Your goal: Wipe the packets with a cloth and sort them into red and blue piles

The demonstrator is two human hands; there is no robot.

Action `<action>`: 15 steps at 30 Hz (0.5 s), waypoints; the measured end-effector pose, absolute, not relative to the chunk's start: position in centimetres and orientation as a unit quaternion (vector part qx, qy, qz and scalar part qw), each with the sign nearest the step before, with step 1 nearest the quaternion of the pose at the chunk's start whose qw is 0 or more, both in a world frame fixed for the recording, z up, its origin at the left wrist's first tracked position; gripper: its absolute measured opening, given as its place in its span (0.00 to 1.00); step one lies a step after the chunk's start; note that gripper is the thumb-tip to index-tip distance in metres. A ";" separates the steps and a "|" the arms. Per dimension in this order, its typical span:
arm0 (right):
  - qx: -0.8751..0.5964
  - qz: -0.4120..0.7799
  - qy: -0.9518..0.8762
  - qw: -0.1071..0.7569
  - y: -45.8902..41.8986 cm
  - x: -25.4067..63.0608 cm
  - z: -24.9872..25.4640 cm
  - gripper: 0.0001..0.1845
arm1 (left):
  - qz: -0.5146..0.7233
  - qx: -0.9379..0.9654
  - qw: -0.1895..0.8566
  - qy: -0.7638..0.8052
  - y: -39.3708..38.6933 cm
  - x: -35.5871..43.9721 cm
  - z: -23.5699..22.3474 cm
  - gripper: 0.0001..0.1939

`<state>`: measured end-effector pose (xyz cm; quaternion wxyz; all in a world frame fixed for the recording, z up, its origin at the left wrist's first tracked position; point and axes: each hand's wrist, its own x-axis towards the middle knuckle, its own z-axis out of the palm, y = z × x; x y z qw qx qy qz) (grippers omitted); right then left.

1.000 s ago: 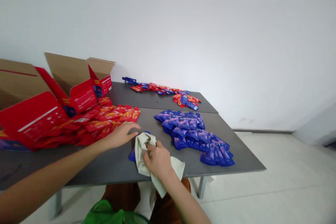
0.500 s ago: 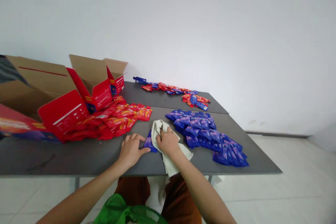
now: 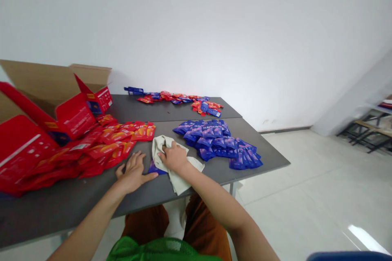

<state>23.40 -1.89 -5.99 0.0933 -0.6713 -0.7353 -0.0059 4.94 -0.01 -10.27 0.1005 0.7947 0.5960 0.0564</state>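
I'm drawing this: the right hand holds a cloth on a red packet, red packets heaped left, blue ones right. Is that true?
Almost: the head view shows a blue packet under the cloth, not red. The right hand, red heap and blue heap are as you said.

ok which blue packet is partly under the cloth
The single blue packet by the left hand; the cloth partly hides it. The other blue packets lie uncovered, to the right or farther back.

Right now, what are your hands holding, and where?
The right hand holds the cloth by its bunched folds, over a blue packet. The left hand's thumb reaches the packet's edge.
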 end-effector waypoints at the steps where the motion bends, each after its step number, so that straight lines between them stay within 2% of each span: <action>1: -0.660 -0.013 -0.746 0.094 -2.1 23.4 -6.1 0.27 | 0.050 0.795 0.100 0.596 0.1 4.9 -10.3 0.48; 6: -0.539 -0.031 -0.835 0.102 -3.9 24.4 -6.6 0.25 | 0.034 0.795 0.091 0.599 -0.6 4.9 -9.7 0.37; 10: -0.560 -0.003 -0.824 0.084 -2.0 25.0 -6.4 0.26 | 0.034 0.789 0.090 0.607 -1.3 5.1 -9.1 0.38; 15: -0.571 -0.034 -0.815 0.094 -0.9 24.5 -6.2 0.25 | 0.053 0.792 0.083 0.603 -1.9 4.8 -8.8 0.37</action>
